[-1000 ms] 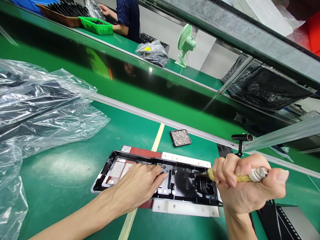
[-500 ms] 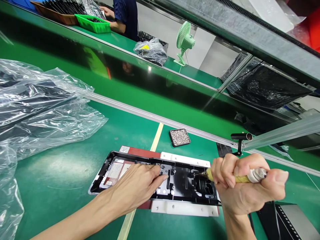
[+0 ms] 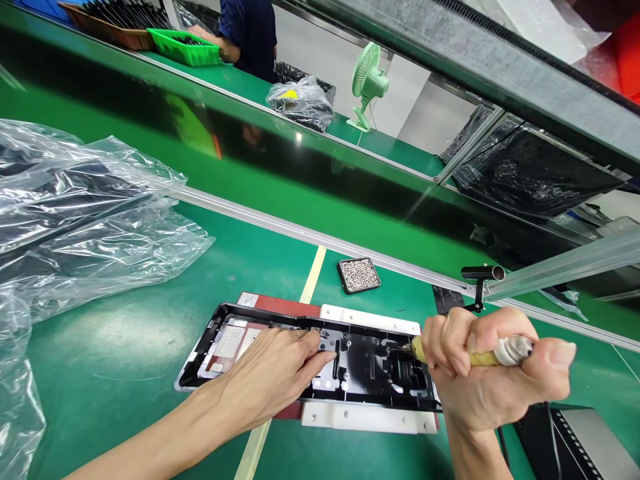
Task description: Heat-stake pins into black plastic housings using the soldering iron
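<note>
The black plastic case [image 3: 357, 357] lies open side up at the lower center of the green table [image 3: 125, 340], on a red board [image 3: 283, 305]. 2 white strips run along the board: the far strip [image 3: 370, 319] beyond the case, the near strip [image 3: 369, 418] on the side toward the person. The left hand [image 3: 287, 363] rests palm down across the middle of the case, fingers bent and close together, thumb extended over the interior; whether the fingertips pinch any part cannot be told. The right hand [image 3: 495, 377] is wrapped around the yellow handle of a hand tool [image 3: 418, 349], held tilted, with its metal shaft directed into the right section of the case. The exact contact of the tip is too small to tell. A small black tray [image 3: 342, 279] filled with small metal pieces [image 3: 361, 274] sits beyond the far strip, apart from both hands. A strip of yellow tape [image 3: 313, 273] crosses the table and passes under the board. Clear plastic bags [image 3: 100, 213] cover the table at left. Across the partition, a co-worker [image 3: 247, 40] stands beside a green basket [image 3: 203, 56]; a pale green fan [image 3: 369, 73] stands farther right.
</note>
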`<state>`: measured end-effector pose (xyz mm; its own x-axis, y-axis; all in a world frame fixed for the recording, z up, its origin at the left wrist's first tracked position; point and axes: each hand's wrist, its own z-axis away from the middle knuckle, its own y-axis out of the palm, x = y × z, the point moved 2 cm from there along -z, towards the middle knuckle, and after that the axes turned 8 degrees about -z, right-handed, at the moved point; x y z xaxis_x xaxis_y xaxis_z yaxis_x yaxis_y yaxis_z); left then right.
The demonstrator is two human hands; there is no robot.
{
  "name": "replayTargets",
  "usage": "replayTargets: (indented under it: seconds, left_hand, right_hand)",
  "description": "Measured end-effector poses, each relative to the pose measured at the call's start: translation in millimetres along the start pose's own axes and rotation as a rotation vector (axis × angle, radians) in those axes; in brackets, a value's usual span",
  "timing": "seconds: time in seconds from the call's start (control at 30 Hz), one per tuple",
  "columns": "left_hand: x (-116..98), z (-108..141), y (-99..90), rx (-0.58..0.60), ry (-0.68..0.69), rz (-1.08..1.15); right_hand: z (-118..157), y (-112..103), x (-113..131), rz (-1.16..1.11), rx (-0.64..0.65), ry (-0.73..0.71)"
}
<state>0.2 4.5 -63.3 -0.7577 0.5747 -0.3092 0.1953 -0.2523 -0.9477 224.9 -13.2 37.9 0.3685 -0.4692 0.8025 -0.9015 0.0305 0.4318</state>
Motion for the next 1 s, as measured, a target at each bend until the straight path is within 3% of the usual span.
replayTargets:
  seconds: [1.0]
  left_hand:
    - [1.1, -1.1, 2.5, 0.002, -0.004, 0.038]
  right_hand:
    - [0.6, 4.6, -1.5, 0.002, -0.036, -0.029]
